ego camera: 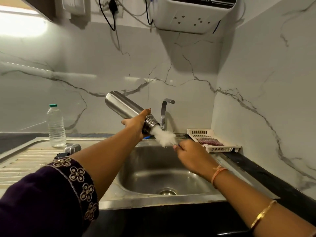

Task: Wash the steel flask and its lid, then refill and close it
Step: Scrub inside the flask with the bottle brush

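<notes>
the flask [125,108] hangs over the sink [153,168], its long axis tilted, base up-left, mouth down-right toward the right hand [191,155]. the left hand [136,122] grips its neck, arm stretched forward. the right hand clenches the handle of a white brush [163,136], bristles at the mouth, in line with the axis. the lid [72,148] sits on the drainboard, left.

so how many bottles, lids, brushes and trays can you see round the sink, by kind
bottles: 2, steel flask and clear plastic bottle
lids: 1, steel lid on the drainboard
brushes: 1, white bottle brush
trays: 1, white tray
total: 5
</notes>
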Available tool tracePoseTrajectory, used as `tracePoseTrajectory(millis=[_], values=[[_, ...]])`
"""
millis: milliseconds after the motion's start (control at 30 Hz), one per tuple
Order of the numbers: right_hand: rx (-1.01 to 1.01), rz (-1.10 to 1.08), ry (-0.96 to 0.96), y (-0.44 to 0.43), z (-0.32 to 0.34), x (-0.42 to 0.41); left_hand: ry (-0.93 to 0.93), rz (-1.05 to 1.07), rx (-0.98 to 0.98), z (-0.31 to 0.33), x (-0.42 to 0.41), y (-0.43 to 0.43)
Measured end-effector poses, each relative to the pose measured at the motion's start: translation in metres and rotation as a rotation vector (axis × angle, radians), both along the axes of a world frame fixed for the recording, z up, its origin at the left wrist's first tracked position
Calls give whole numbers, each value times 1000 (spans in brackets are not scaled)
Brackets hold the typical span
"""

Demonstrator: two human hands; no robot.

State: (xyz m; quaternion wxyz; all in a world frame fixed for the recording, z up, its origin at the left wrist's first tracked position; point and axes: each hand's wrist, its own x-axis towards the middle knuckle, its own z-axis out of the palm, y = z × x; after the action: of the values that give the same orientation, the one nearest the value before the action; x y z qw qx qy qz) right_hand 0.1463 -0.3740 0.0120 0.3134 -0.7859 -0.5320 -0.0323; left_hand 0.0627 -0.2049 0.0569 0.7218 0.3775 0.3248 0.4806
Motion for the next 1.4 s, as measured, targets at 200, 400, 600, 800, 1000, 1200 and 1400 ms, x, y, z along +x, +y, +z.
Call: tracePoseTrajectory(millis=[200, 400, 600, 800, 1000, 1200, 1400], values=[[-79, 87, 731, -14, 0, 7, 16, -8, 50, 1, -8, 9], [123, -160, -864, -14, -28, 22, -44, 8, 31, 4, -9, 10], [-62, 209, 868, -24, 1, 15, 8, 15, 49, 0, -14, 15], [-6, -187, -551, -26, -14, 27, -54, -9, -1, -3, -17, 22], [-32, 30, -34, -31, 1, 20, -106, -16, -39, -4, -14, 22], [-56, -69, -290, -37, 2, 23, -112, 28, -55, -5, -13, 21], [-47, -10, -295, -45, 1, 23, -53, 33, -14, -3, -15, 23]])
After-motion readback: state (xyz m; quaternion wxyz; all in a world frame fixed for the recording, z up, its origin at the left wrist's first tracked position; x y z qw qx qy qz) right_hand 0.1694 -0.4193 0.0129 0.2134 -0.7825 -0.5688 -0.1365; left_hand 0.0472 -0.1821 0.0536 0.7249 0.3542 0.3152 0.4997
